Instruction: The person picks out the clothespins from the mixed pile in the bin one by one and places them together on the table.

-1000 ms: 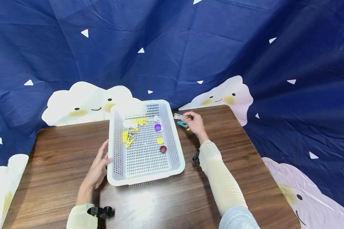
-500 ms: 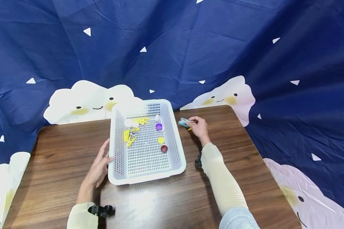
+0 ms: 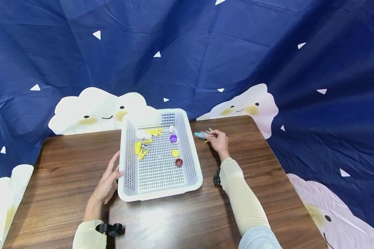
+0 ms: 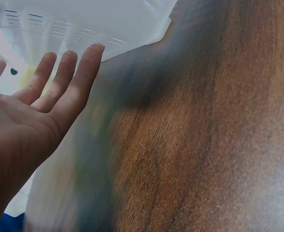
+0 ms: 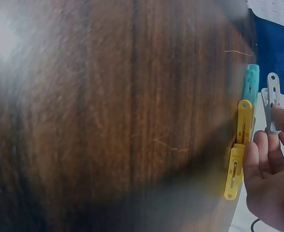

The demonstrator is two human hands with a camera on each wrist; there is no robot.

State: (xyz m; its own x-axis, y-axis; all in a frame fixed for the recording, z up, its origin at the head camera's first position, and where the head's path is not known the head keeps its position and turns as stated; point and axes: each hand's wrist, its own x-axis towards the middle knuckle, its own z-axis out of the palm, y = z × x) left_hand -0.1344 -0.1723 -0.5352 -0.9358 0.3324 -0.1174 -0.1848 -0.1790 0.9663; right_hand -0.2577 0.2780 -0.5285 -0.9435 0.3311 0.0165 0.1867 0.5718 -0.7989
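My right hand (image 3: pixel 219 142) pinches a pale grey clothespin (image 5: pixel 273 87) between thumb and fingers, to the right of the basket. Close by it in the right wrist view are a teal clothespin (image 5: pixel 251 81) and a yellow clothespin (image 5: pixel 233 174) on the table. Against the left side of the white perforated basket (image 3: pixel 160 194) rests my left hand (image 3: pixel 105 183), its fingers extended along the outer wall. Inside the basket are several yellow clothespins (image 3: pixel 138 148), a purple cap (image 3: pixel 173 138), a yellow cap (image 3: pixel 175 153), a dark red cap (image 3: pixel 179 162) and white caps (image 3: pixel 140 134).
The brown wooden table (image 3: pixel 71 166) runs under everything. Behind it hangs a dark blue cloth (image 3: pixel 174 69) with white clouds and triangles, close to the table's back edge. A black wrist mount (image 3: pixel 109 229) sits on the left forearm.
My right hand, holding the grey clothespin, has shifted slightly right and toward me, over the teal clothespin. My left hand stays at the basket's side.
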